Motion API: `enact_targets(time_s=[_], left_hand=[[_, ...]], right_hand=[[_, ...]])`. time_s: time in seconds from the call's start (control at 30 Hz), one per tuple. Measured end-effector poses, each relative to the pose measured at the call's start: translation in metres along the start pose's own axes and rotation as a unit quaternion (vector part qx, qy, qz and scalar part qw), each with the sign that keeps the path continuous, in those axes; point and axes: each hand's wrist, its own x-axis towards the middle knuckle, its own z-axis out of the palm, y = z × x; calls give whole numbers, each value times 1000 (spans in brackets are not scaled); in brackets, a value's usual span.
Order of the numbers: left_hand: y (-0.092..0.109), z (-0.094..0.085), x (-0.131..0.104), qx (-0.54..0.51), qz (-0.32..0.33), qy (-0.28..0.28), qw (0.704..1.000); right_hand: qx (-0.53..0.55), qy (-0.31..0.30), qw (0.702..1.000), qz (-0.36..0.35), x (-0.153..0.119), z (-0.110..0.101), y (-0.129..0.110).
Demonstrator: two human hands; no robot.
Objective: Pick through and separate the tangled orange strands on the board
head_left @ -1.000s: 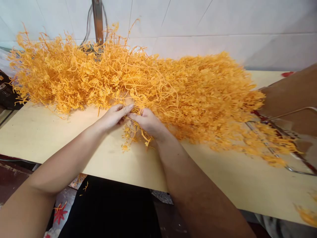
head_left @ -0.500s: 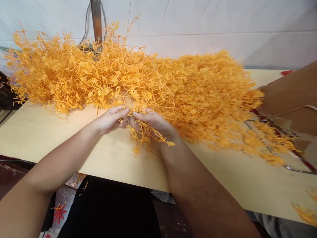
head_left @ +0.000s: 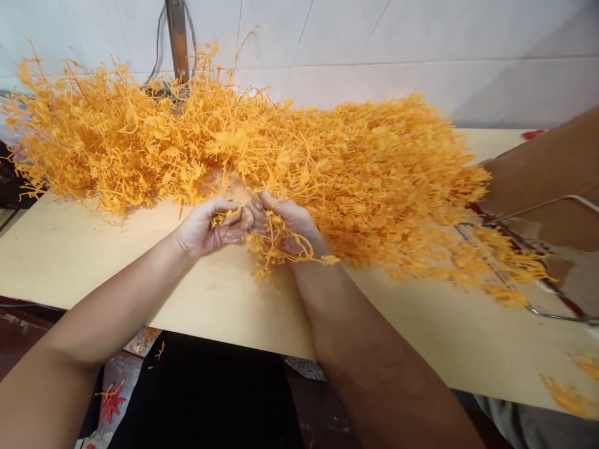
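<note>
Yellow-orange artificial plant sprigs hang from my two hands, which meet at the front of a big heap of the same stuff. My left hand is closed, with a small yellow bit between thumb and fingers. My right hand is closed on a longer branching sprig, whose stems droop over the palm and wrist. The fingers of both hands come together in the middle, partly hidden by the stems. Behind them the left part of the heap rises in loose, tangled stems.
The pale tabletop lies under the heap. At right are a brown cardboard piece and a metal wire frame. A metal post stands before the tiled wall. A red leaf lies below the table's edge.
My hands have turned and the fingertips have come slightly apart, the left now showing a small yellow bit. The sprig over my right hand has shifted. The whole view has moved a little.
</note>
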Motion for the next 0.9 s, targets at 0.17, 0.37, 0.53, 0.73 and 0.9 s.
enact_targets(time_s=[0.17,0.37,0.53,0.73,0.9], left_hand=[[12,-14,0,122,18,105,987],[7,-17,1,226,-21,128,965],[-8,-6,1,238,-52,41,969],[-8,0,3,197,-14,107,974],[3,-4,0,172,95,224,955]], right_hand=[[57,14,998,-15,0,-2,-10],[69,46,996,16,0,-3,-11],[77,-15,997,-6,1,-6,-3],[88,-1,996,-9,3,-9,2],[49,33,998,-2,3,-8,5]])
